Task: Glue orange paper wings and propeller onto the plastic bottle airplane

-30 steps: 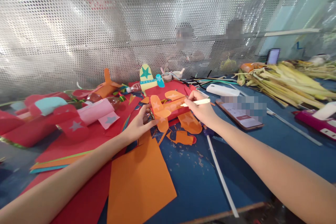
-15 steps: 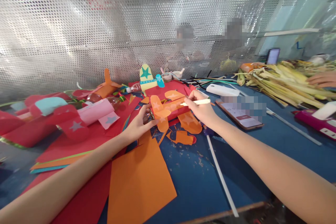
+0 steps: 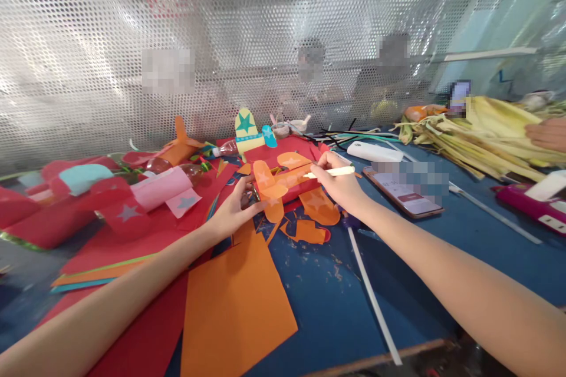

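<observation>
An orange paper airplane (image 3: 292,178) with pale stars lies in front of me. My left hand (image 3: 241,206) grips its left end, thumb below and fingers above, beside what looks like a bottle neck. My right hand (image 3: 338,179) is closed around a cream-coloured marker (image 3: 332,172), whose tip points left at the airplane's body. The right fingers also rest near the airplane's far end; whether they touch it I cannot tell. Under the hands lie orange paper scraps (image 3: 309,231).
Orange sheets (image 3: 239,306) and red paper (image 3: 110,247) spread at left, with other paper airplanes (image 3: 128,206) behind. A phone (image 3: 402,191), a white stick (image 3: 374,294) and a purple power strip (image 3: 530,203) lie right. Dried husks (image 3: 460,138) lie near another person's hand (image 3: 548,134). A perforated screen (image 3: 221,41) stands behind.
At far right, the other person's hand has shifted right and a wide pale husk now stands raised beside it. My hands, the marker and the airplane look almost the same.
</observation>
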`<state>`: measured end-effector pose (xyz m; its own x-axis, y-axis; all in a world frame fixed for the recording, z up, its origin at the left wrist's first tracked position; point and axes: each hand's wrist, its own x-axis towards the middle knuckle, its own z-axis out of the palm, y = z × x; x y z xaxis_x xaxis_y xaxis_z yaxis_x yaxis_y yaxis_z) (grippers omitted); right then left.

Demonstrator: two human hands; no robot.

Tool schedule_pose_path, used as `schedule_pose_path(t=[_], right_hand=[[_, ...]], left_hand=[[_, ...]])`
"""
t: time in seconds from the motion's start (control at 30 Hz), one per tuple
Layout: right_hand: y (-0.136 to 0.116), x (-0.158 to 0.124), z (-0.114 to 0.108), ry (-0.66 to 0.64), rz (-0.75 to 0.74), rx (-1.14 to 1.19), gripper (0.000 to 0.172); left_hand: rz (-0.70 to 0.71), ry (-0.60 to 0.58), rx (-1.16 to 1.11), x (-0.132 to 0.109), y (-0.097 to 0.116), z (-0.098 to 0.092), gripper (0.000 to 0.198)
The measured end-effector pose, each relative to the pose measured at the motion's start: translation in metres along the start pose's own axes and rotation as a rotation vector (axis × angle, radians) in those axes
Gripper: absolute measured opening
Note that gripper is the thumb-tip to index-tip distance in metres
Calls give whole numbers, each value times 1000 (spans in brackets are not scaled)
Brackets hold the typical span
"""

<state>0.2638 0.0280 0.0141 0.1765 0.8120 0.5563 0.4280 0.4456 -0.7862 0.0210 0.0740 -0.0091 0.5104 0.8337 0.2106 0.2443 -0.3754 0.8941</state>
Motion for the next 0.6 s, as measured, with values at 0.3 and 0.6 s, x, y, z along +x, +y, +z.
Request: schedule_pose_path(t=[0.3, 0.6], right_hand=[[0, 0, 1, 13, -8, -1, 23], [0, 0, 0, 8, -4, -1, 23]], left_hand=[[4, -5, -7, 0, 0, 0, 62], [14, -3, -16, 1, -2, 0, 59]])
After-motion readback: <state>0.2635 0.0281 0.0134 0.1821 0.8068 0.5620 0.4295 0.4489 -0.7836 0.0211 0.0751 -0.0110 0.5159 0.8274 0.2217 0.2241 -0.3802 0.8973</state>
